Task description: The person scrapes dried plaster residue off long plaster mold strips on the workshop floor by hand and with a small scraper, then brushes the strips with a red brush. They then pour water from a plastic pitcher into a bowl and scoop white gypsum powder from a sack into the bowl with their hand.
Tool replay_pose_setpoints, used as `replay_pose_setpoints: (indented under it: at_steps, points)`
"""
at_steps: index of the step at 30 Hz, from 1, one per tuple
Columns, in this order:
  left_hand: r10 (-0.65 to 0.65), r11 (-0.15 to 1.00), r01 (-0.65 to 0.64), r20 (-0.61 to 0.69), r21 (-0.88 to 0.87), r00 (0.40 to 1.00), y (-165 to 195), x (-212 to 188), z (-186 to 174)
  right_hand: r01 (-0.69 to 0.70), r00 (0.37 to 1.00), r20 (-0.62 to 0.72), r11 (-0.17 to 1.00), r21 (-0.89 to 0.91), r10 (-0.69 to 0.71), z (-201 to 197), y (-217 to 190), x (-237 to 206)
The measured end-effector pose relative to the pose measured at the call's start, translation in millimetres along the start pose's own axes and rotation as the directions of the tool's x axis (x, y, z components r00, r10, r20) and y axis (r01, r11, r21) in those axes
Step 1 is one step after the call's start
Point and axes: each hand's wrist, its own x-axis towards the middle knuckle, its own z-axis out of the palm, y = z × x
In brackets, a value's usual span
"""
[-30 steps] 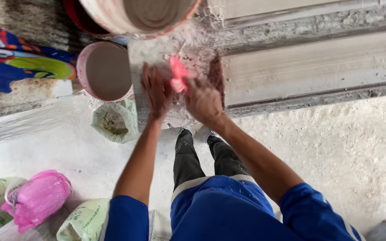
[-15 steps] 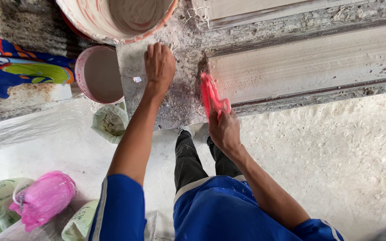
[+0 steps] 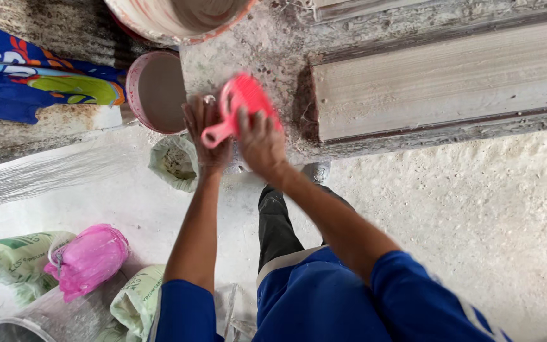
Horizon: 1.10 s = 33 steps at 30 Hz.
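Both hands rejoined | right hand (image 3: pixel 261 142) grip closed on pink brush (image 3: pixel 242 104) | left hand (image 3: pixel 205 130) open beside it

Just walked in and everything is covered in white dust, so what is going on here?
A person in blue stands at a dusty work surface. The right hand grips a pink brush, its handle lying against the left hand. To the right lies a long pale moulded slab; a bucket and a pink-rimmed bowl sit nearby.
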Motion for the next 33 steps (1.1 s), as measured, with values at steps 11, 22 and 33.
replay_pose_setpoints:
  at_steps: [11, 22, 33]
  points:
    - [0.370, 0.833, -0.287, 0.091, -0.472, 0.925, 6.8, -6.5, -1.6, -0.515, 0.732, 0.026, 0.529, 0.674, 0.680, 13.7, -51.1, -68.7]
    - [-0.077, 0.799, 0.088, 0.044, -0.595, 0.996, -35.0, 10.0, -17.7, -0.061, 0.992, -0.066, 0.859, 0.508, 0.110, -19.0, 39.0, 56.9]
    - [-0.282, 0.074, 0.402, 0.367, -0.913, 0.886, -79.9, -28.9, -29.8, -0.403, 0.841, 0.033, 0.583, 0.706, 0.540, -17.5, -170.8, 2.7]
